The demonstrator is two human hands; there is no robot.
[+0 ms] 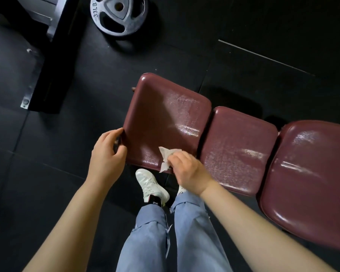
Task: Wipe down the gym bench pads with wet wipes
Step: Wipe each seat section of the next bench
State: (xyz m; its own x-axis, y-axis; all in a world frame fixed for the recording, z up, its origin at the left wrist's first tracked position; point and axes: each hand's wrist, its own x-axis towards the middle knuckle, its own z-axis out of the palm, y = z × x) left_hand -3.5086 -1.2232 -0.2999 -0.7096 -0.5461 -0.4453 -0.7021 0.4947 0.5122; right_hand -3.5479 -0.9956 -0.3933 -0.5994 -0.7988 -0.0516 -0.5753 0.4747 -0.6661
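Right hand (186,169) pinches wet wipe (166,156) on maroon pad (165,114); left hand (106,154) curls around its edge.

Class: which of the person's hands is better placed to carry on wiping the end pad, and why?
Right. The right hand already pinches the wet wipe on the end pad; the left hand grips that pad's edge.

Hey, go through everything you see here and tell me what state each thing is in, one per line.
Left pad: partly wet and shiny, dull toward its left side.
Middle pad: wet sheen.
Right pad: wet sheen.
Wet wipe: crumpled, on the left pad's near edge.
Right hand: pinches the wipe.
Left hand: grips the left pad's corner.
Weight plate: flat on the floor.
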